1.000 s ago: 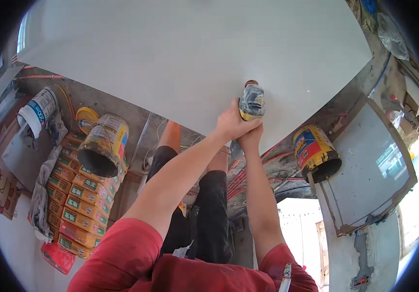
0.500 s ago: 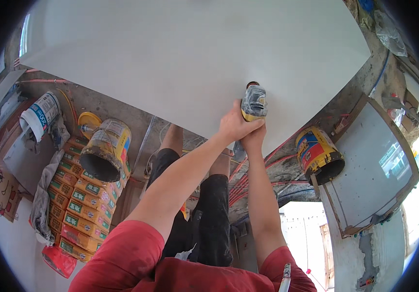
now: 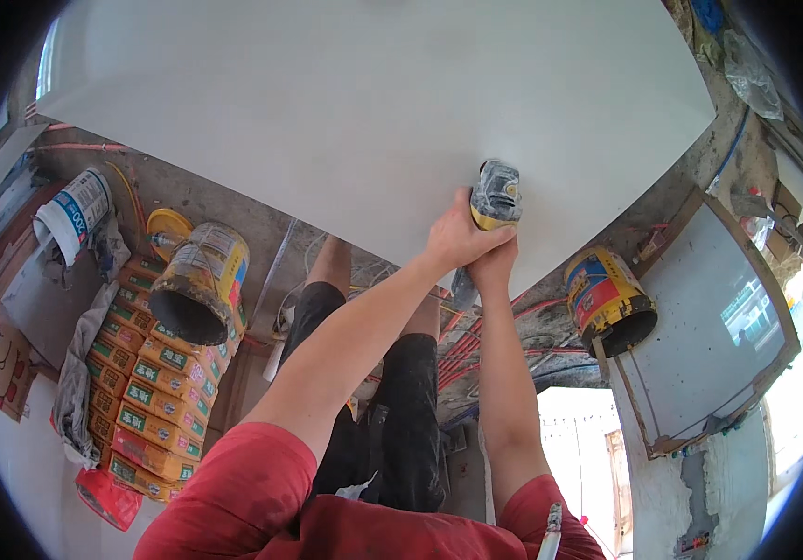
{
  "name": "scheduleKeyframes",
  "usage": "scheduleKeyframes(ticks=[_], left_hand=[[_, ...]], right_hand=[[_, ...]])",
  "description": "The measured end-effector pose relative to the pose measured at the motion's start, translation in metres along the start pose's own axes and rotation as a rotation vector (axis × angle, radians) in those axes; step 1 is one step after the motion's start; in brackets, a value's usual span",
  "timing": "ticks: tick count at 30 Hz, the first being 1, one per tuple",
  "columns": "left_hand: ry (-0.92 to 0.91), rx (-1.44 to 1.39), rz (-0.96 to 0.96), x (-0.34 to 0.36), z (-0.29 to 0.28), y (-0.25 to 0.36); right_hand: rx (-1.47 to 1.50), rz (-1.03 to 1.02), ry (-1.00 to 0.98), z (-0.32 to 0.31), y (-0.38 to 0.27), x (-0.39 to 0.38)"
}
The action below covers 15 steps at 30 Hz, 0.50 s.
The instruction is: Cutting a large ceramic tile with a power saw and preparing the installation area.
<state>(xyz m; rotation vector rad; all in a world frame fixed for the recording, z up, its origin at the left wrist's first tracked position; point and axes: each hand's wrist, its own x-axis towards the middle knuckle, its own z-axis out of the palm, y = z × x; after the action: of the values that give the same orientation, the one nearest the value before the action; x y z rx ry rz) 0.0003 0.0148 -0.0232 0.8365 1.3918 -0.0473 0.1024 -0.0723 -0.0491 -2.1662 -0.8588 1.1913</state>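
Observation:
A large white glossy panel [image 3: 345, 103] fills the upper half of the view. On its lower right part sits a dusty yellow and black power tool [image 3: 495, 194], its front end against the surface. My left hand [image 3: 457, 233] is wrapped around the tool's left side, thumb across its yellow section. My right hand [image 3: 493, 257] is closed on the tool lower down, partly hidden under the left one. A grey lower part of the tool [image 3: 464, 287] shows beside my right hand near the panel's edge.
Stacked orange sacks [image 3: 160, 392], a grimy bucket [image 3: 199, 280] and a white bucket [image 3: 84, 201] stand at left. A yellow bucket [image 3: 602, 285] and a framed board [image 3: 709, 317] are at right. My legs reach beneath the panel, among red pipes [image 3: 476, 345] on rough concrete.
The power tool and both hands have shifted a little to the right and down across the panel. Both hands still hold it.

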Motion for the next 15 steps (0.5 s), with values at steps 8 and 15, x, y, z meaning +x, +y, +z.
scheduleKeyframes(ticks=[8, 15], left_hand=[[0.063, -0.227, 0.147, -0.002, 0.007, -0.012], [0.057, -0.27, 0.177, -0.007, 0.001, -0.007]], right_hand=[[0.026, -0.003, 0.0, 0.0, -0.005, -0.005], [0.002, 0.031, 0.001, -0.003, -0.017, -0.008]])
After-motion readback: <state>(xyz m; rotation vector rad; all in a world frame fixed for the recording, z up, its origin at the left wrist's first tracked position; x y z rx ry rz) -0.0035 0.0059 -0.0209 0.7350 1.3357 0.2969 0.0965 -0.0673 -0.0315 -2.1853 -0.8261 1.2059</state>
